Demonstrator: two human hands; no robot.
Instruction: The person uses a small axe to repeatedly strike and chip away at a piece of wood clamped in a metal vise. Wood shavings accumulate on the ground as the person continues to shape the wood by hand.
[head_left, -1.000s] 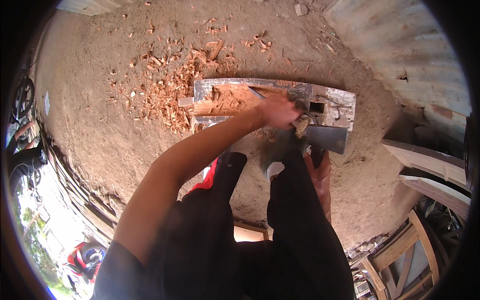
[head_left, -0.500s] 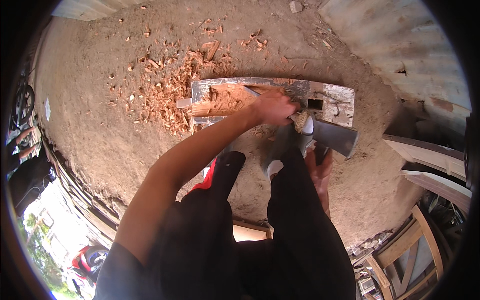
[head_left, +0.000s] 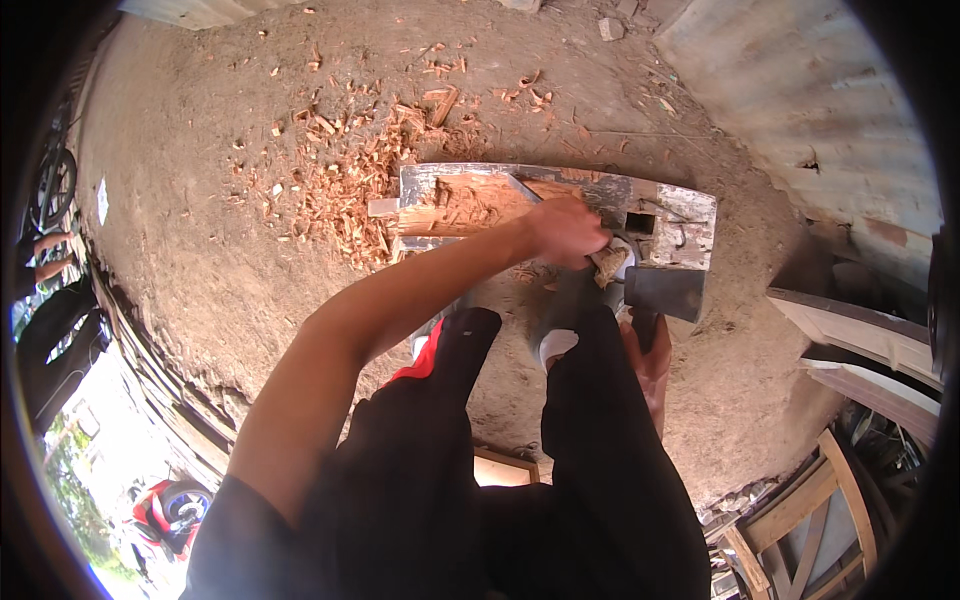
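Note:
My left hand (head_left: 570, 232) is closed around a chisel. Its narrow metal blade (head_left: 522, 189) slants onto a thick wooden beam (head_left: 418, 243), against the raw reddish wood of a hollowed stretch. Below my fist pokes out the chisel's frayed, battered handle end (head_left: 608, 266). My right hand (head_left: 652, 362), partly hidden beside my right leg, grips the dark handle of a broad, flat cleaver-like tool (head_left: 664, 292). That tool's grey rectangular blade lies close to the chisel handle, overlapping the beam's near right edge; whether they touch I cannot tell.
Wood shavings (head_left: 345, 180) litter the dirt floor left of and beyond the beam. A square hole (head_left: 640, 223) opens near the beam's whitish right end. Corrugated metal sheeting (head_left: 800, 110) stands at right, with wooden frames (head_left: 800, 520) below. A red motorcycle (head_left: 160, 510) is at lower left.
The cleaver-like tool's blade has turned and shifted slightly left beside the chisel handle. My left hand keeps its grip on the chisel. The whole view has shifted slightly.

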